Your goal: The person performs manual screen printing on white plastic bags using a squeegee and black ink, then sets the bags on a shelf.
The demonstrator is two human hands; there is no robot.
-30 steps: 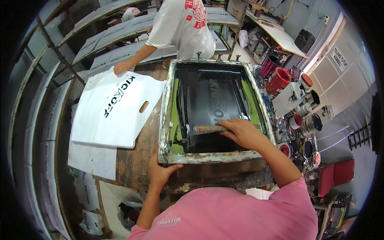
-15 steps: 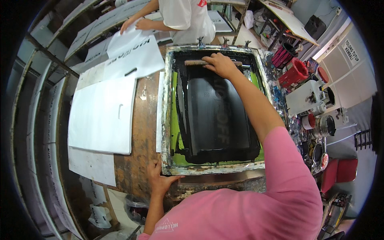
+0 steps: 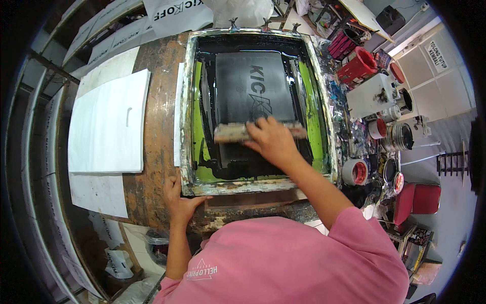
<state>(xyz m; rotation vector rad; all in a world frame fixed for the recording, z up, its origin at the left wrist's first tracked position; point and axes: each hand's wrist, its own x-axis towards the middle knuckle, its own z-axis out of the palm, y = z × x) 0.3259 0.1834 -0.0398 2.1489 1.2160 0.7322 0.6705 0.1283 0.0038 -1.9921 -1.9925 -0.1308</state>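
Observation:
My right hand (image 3: 273, 142) is closed on a wooden-handled squeegee (image 3: 230, 133), slightly blurred, lying across the lower half of a screen-printing frame (image 3: 188, 121). Black ink covers much of the mesh (image 3: 238, 76), with green (image 3: 311, 91) showing along both sides. Above the squeegee, dark lettering shows in the wiped area. My left hand (image 3: 179, 205) rests at the frame's near left corner, thumb stretched along the front edge and fingers beside the left side. Left of the frame lies a stack of white flat bags (image 3: 106, 126) with a handle slot.
The worn wooden table (image 3: 159, 101) holds the frame; clamps (image 3: 266, 24) stand at its far edge. Ink pots, a red bucket (image 3: 358, 66) and tape rolls (image 3: 355, 172) crowd the right. Racks (image 3: 38, 131) line the left. Beyond the frame is a person's white shirt (image 3: 243, 12) beside a printed bag (image 3: 182, 15).
My right hand has drawn the squeegee from the far end of the screen toward me. My left hand stays at the corner. The other person's printed bag has moved away from the stack.

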